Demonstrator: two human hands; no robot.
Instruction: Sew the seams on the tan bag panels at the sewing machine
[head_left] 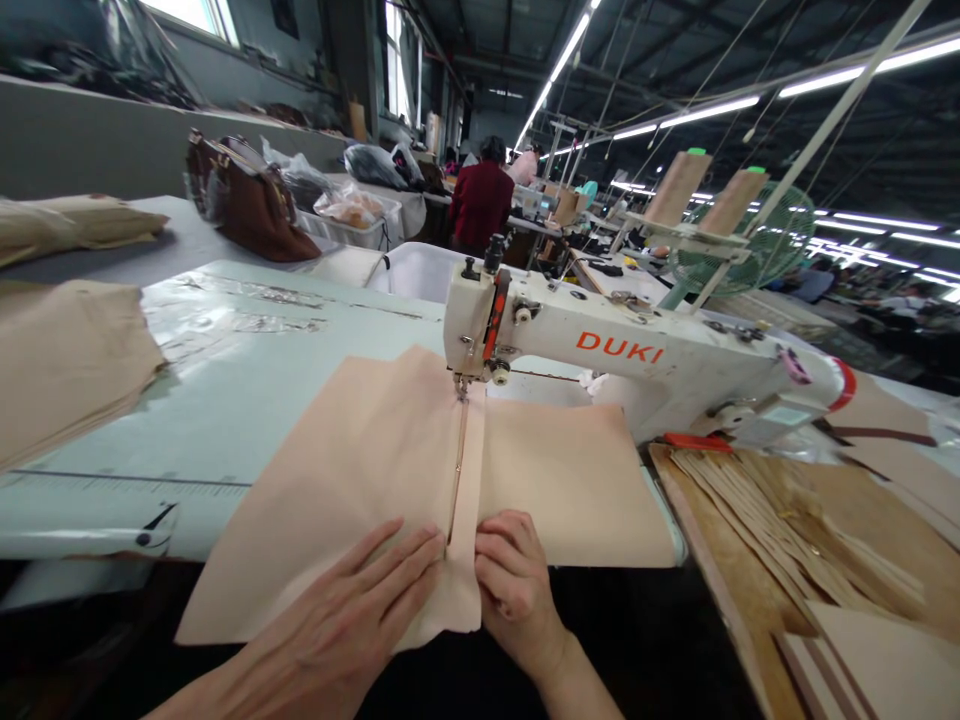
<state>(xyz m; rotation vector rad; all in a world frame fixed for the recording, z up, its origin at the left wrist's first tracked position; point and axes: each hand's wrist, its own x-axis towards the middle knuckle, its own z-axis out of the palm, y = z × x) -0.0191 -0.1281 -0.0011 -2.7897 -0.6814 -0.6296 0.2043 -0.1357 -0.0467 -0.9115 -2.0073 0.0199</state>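
A beige fabric piece (360,470) lies flat on the sewing table, with a folded strip and a seam line running from the near edge up to the needle (460,388) of a white DUKI sewing machine (630,350). My left hand (352,610) lies flat on the cloth left of the seam, fingers stretched out and pressing. My right hand (514,585) sits right of the seam with fingers curled, pinching the folded strip's edge near the table's front.
A stack of beige cloth (67,360) rests at the left. Narrow beige strips (780,520) lie on a wooden board at the right. A brown bag (247,200), a white bin (420,270), thread cones and a green fan (757,240) stand behind. A person in red works farther back.
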